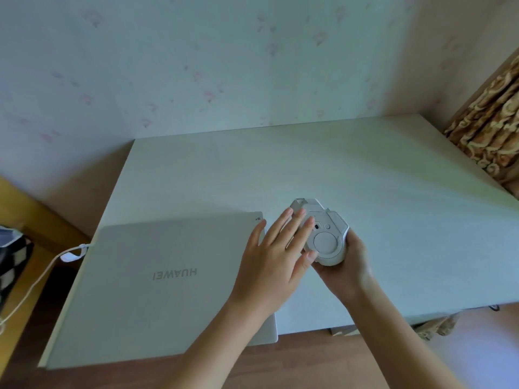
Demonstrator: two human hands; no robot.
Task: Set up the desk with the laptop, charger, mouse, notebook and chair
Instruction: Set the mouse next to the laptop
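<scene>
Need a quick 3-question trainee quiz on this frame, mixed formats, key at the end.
1. True or false: the laptop lies closed on the desk.
2. Which of the two hands cradles the mouse from beneath? A) left hand B) right hand
3. Fill in: the mouse is turned so its ____ faces the camera.

Key
1. True; the lid is down, logo showing, with a white charger cable plugged into its left edge.
2. B; the left hand's straight fingers only touch the mouse.
3. Underside.
</scene>
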